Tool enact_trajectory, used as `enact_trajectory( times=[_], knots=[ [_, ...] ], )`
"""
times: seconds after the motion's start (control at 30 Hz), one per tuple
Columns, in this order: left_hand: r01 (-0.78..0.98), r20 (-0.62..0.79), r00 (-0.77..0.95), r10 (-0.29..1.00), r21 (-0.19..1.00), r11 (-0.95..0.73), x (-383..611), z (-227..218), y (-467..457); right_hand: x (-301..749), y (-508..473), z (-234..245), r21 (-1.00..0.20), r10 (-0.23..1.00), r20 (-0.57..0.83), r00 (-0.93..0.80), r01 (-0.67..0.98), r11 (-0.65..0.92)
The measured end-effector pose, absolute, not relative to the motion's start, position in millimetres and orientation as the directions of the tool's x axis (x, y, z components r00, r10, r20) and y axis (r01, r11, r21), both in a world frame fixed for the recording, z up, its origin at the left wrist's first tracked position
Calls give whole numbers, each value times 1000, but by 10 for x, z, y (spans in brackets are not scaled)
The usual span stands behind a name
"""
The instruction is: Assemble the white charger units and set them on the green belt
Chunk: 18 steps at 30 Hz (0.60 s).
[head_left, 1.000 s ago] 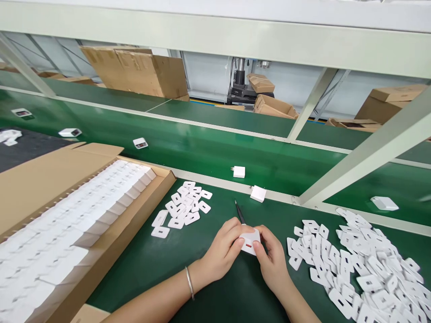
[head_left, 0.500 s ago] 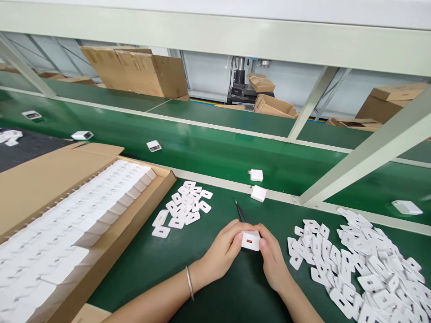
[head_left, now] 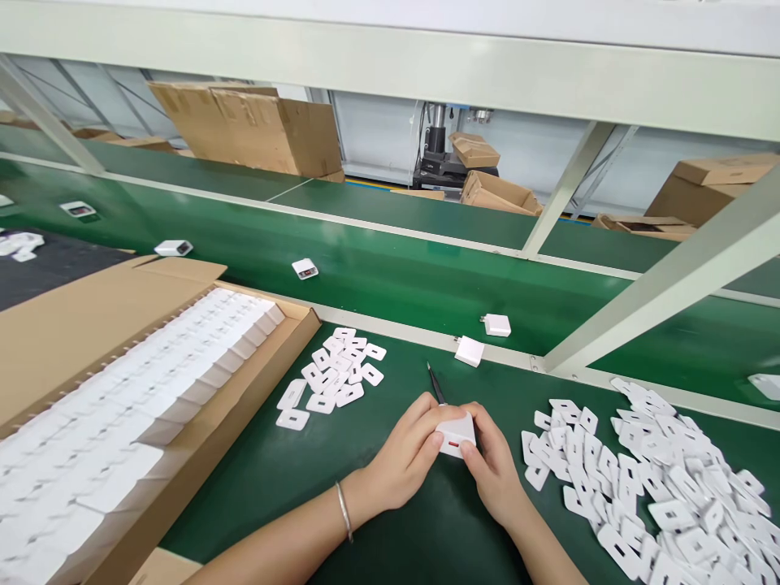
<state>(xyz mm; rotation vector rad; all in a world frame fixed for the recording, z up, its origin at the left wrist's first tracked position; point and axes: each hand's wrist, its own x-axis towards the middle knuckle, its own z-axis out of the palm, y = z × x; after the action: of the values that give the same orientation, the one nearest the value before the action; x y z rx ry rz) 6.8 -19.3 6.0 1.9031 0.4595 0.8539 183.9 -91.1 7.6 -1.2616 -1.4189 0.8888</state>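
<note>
Both hands grip 1 white charger (head_left: 448,447) over the middle of the tabletop (head_left: 256,479), well short of its far edge; the left hand (head_left: 405,455) wraps it from the left with fingers over the top, and the right hand (head_left: 496,463) closes on its right side, 1 thumb of each at the face with the red slot. For a good result, I would keep both thumbs level, press evenly near opposite corners rather than on the slot, and let the fingers behind take the load so the casing does not twist or slip. Counting: 1 pair of tweezers (head_left: 435,383) lies just beyond the hands, tip toward the far edge; 1 similar charger (head_left: 469,351) sits on that edge's pale rail; beyond it, the green belt (head_left: 378,284) carries 6 white pieces, 2 cut off by the view. Left of the hands is 1 heap of slotted plates (head_left: 329,378), roughly 15 to 20; the heaped plates (head_left: 686,483) toward the tabletop's right side overlap too much to count. 1 carton (head_left: 262,371) stands left, its corner by the far edge.
</note>
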Motion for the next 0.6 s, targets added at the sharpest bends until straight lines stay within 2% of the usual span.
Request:
enact_trajectory(
  times=[0.17,0.43,0.6],
  knots=[
    [-19,405,670,623,847,-531,77,28,-199,1831,-913,67,-957,974,221,40,201,209],
    [-80,471,640,608,827,-557,69,55,-189,1795,-924,138,-927,960,267,83,296,232],
    [-56,453,635,626,835,-548,91,23,-203,1782,-919,133,-905,954,287,83,349,242]
  ],
)
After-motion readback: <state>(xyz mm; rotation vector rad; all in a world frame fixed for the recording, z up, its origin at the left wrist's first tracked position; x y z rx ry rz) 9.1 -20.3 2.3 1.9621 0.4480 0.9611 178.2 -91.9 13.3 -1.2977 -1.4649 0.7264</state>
